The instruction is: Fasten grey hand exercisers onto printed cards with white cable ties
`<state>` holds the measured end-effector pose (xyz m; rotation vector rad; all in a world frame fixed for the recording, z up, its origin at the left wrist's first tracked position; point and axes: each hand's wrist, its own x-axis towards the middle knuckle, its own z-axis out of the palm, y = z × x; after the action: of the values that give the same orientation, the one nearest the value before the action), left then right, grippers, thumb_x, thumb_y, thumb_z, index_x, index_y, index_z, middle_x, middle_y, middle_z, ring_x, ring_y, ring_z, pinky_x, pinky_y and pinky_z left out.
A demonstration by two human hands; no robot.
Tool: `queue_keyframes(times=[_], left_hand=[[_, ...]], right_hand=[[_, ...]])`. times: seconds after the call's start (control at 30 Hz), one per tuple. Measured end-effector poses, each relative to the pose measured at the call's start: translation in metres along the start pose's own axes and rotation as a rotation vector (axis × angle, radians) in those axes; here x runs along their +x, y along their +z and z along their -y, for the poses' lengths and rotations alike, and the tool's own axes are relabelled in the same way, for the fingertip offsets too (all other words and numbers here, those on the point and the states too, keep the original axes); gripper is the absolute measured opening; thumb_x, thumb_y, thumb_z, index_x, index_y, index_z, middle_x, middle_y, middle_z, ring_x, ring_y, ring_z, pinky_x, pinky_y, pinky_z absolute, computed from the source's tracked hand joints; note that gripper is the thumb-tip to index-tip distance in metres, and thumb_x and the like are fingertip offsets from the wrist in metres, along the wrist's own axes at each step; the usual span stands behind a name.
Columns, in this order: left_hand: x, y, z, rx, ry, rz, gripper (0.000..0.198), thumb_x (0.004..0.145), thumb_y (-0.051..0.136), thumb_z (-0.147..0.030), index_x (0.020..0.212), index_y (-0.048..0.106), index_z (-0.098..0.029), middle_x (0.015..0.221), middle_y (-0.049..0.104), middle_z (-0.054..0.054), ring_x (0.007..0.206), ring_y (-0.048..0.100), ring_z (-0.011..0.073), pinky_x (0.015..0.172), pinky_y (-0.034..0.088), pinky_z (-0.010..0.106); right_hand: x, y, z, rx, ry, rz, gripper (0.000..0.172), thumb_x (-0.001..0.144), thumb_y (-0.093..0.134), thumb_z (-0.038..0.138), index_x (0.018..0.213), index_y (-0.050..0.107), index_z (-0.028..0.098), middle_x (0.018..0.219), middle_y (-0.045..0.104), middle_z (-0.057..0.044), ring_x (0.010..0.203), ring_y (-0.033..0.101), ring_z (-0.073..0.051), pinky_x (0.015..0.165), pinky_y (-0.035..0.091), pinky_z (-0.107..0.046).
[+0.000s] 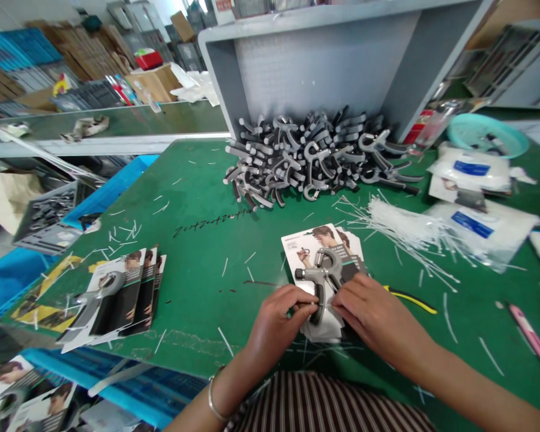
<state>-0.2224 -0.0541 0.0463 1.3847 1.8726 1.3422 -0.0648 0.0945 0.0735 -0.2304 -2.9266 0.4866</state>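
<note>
Working over a gray hand grip (335, 262), both hands are meeting at its dark lower handle. The grip is lying on a stack of printed cards (292, 247) near the front edge of the green table (198, 264). Left hand (275, 318): thumb and forefinger are nearly closing together at the handle's left side; cannot tell whether they are pinching the handle or something thin. Right hand (371, 306): fingers are curling, tips bunching just right of the handle; their hold is not showing clearly. Yellow-handled tool (411, 298) is lying beside the right hand, partly hidden. White ties (400, 222) are spreading beyond it. A pile of hand grips (292, 165) is spilling from a tipped gray bin (324, 72). At left, a second grip (103, 288) is resting on overlapping cards (137, 294).
</note>
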Motion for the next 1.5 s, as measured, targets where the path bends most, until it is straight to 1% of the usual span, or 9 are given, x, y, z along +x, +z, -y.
queue_keyframes(times=[0.27,0.47,0.67,0.93,1.0,1.1,1.17,1.3,1.5], left_hand=[[0.000,-0.001,-0.001,0.087,0.038,0.049,0.009,0.087,0.067,-0.015,0.094,0.071,-0.018,0.089,0.072,0.004,0.087,0.065,0.0174,0.082,0.049,0.029],[0.004,-0.004,-0.004,0.136,0.061,0.116,0.007,0.089,0.063,-0.016,0.093,0.069,-0.017,0.090,0.071,0.005,0.089,0.063,0.0185,0.084,0.048,0.031],[0.006,-0.019,-0.007,-0.044,-0.167,0.132,0.008,0.090,0.064,-0.023,0.088,0.069,-0.017,0.082,0.069,0.003,0.077,0.063,0.0153,0.072,0.048,0.026],[0.012,-0.022,-0.019,0.108,0.109,0.128,0.012,0.091,0.057,-0.015,0.082,0.063,-0.017,0.081,0.066,0.003,0.080,0.058,0.0161,0.078,0.045,0.030],[0.013,-0.020,-0.022,0.066,0.126,0.073,0.013,0.091,0.057,-0.013,0.080,0.063,-0.017,0.079,0.066,0.003,0.078,0.058,0.0155,0.078,0.046,0.030],[0.008,-0.014,-0.024,-0.032,0.057,0.018,0.011,0.091,0.058,-0.014,0.082,0.064,-0.018,0.081,0.067,0.003,0.081,0.061,0.0151,0.079,0.048,0.029],[0.001,-0.006,-0.021,-0.013,0.012,0.006,0.008,0.088,0.063,-0.016,0.095,0.064,-0.019,0.097,0.068,0.005,0.095,0.062,0.0180,0.088,0.048,0.032],[-0.010,0.008,-0.005,0.171,0.000,-0.020,0.048,0.079,0.075,-0.023,0.123,0.055,-0.020,0.128,0.059,0.012,0.122,0.052,0.0272,0.105,0.041,0.047],[-0.010,0.010,0.023,0.362,0.182,-0.033,0.033,0.092,0.058,-0.017,0.125,0.055,-0.020,0.126,0.062,0.011,0.127,0.051,0.0245,0.108,0.042,0.048]], right_hand=[[0.008,-0.001,0.008,-0.120,-0.047,-0.005,0.015,0.094,0.057,0.018,0.079,0.059,0.017,0.081,0.061,-0.006,0.078,0.048,-0.023,0.070,0.036,-0.036],[0.016,-0.001,0.014,-0.030,-0.084,-0.029,0.014,0.094,0.057,0.018,0.081,0.060,0.017,0.082,0.061,-0.005,0.078,0.049,-0.022,0.072,0.037,-0.035],[0.017,0.001,0.010,0.131,-0.028,-0.056,0.017,0.097,0.054,0.025,0.084,0.063,0.017,0.080,0.062,-0.005,0.082,0.052,-0.022,0.074,0.041,-0.035],[0.021,0.002,0.012,0.184,-0.028,-0.045,0.015,0.097,0.055,0.026,0.089,0.065,0.019,0.085,0.064,-0.006,0.088,0.055,-0.023,0.080,0.043,-0.037],[0.020,-0.001,0.013,0.180,-0.019,-0.047,0.013,0.094,0.057,0.020,0.082,0.062,0.018,0.084,0.063,-0.006,0.086,0.054,-0.023,0.077,0.042,-0.036],[0.017,-0.004,0.011,0.235,0.034,-0.051,0.010,0.089,0.060,0.014,0.080,0.058,0.019,0.086,0.061,-0.005,0.086,0.052,-0.022,0.075,0.042,-0.034],[0.016,-0.002,0.008,0.322,0.050,-0.078,0.006,0.090,0.060,0.015,0.086,0.058,0.020,0.090,0.062,-0.004,0.088,0.052,-0.022,0.078,0.043,-0.035],[0.021,0.006,0.002,0.559,-0.031,-0.107,0.007,0.096,0.055,0.022,0.090,0.059,0.021,0.095,0.065,-0.003,0.094,0.055,-0.020,0.088,0.043,-0.037],[0.005,0.013,-0.003,0.698,-0.024,-0.064,0.016,0.100,0.050,0.026,0.092,0.064,0.021,0.092,0.068,-0.003,0.096,0.054,-0.019,0.089,0.043,-0.038]])
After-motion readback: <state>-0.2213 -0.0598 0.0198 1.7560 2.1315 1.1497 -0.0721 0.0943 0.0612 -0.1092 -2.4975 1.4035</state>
